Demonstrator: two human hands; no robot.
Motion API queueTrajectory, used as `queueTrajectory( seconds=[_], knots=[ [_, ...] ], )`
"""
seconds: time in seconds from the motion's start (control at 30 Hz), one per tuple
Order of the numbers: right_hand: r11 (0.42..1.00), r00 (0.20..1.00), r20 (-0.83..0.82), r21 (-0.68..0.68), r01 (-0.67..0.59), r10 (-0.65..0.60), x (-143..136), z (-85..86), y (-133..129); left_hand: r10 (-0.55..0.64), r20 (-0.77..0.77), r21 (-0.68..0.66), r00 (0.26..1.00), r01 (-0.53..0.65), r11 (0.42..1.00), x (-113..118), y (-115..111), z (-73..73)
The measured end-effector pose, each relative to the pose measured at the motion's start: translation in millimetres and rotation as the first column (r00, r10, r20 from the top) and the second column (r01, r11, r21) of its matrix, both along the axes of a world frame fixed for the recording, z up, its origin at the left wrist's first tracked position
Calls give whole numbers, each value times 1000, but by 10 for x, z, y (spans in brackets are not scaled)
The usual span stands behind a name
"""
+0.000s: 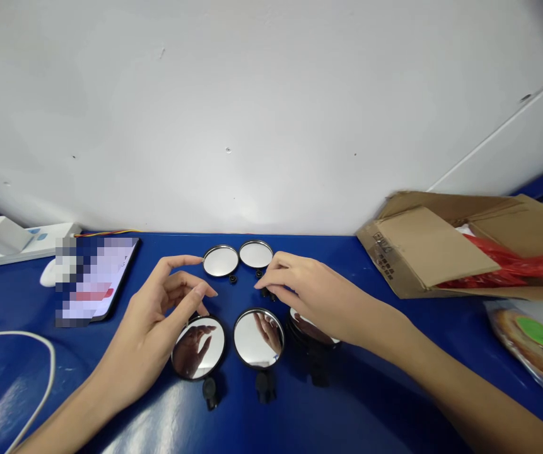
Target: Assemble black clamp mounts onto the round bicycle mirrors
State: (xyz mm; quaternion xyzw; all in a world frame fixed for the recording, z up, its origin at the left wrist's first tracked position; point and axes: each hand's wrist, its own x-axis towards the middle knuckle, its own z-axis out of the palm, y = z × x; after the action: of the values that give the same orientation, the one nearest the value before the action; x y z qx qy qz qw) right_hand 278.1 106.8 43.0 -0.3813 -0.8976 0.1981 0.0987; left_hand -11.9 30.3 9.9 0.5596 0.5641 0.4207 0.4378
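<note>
In the head view, I see round mirrors on the blue bench point(370, 403): 2 at the back, the far-left mirror point(221, 262) and far-right mirror point(255, 254), and in front the near-left mirror point(205, 347), near-middle mirror point(258, 340) and a near-right mirror point(301, 321) partly under an arm. The left hand point(155, 325) is loosely spread, its index fingertip at the far-left mirror's rim, which a careless push could send skidding across the glossy surface. The right hand point(306, 287) bends its fingers over small black parts point(266, 292); whether it pinches any, I can't tell. A poor grip could drop 1, and a low wrist could smudge or knock the near-right mirror.
</note>
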Motion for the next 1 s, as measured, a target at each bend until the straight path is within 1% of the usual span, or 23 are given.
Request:
queueTrajectory(
  seconds=[0.1,0.17,0.23,0.33,0.43,0.5,0.63,0.77,0.87,0.93,1.0],
  knots=[
    [1000,1000,0,-17,-22,22,-38,119,-110,0,0,2,1000,0,1000,2,-3,-3],
    [996,997,29,-63,-71,73,-67,189,-221,1,-5,-4,1000,-1,1000,14,-2,-2],
    [986,987,75,-105,-132,140,-92,219,-344,1,-3,-10,1000,-2,1000,33,-2,3],
    [977,970,126,-82,-196,205,-124,171,-505,-1,5,-16,1000,1,1000,57,-7,13],
    [979,969,144,13,-204,200,-162,87,-581,-6,3,-28,1000,6,1000,63,-14,14],
    [977,968,157,47,-206,196,-188,65,-582,-3,1,-26,1000,4,1000,59,-13,8],
    [977,960,188,-2,-213,210,-213,126,-543,7,-7,-9,1000,-7,1000,60,-7,-11],
    [985,977,123,-14,-175,175,-209,242,-517,41,20,47,999,-42,998,74,-37,-12],
    [985,985,32,28,-169,168,-225,308,-495,44,82,70,996,-49,996,86,-84,28],
    [981,982,-50,80,-177,181,-244,331,-482,-9,143,48,990,2,999,98,-112,63],
    [972,969,-111,105,-210,222,-260,338,-479,-94,207,-8,974,98,995,114,-131,86]
  ],
)
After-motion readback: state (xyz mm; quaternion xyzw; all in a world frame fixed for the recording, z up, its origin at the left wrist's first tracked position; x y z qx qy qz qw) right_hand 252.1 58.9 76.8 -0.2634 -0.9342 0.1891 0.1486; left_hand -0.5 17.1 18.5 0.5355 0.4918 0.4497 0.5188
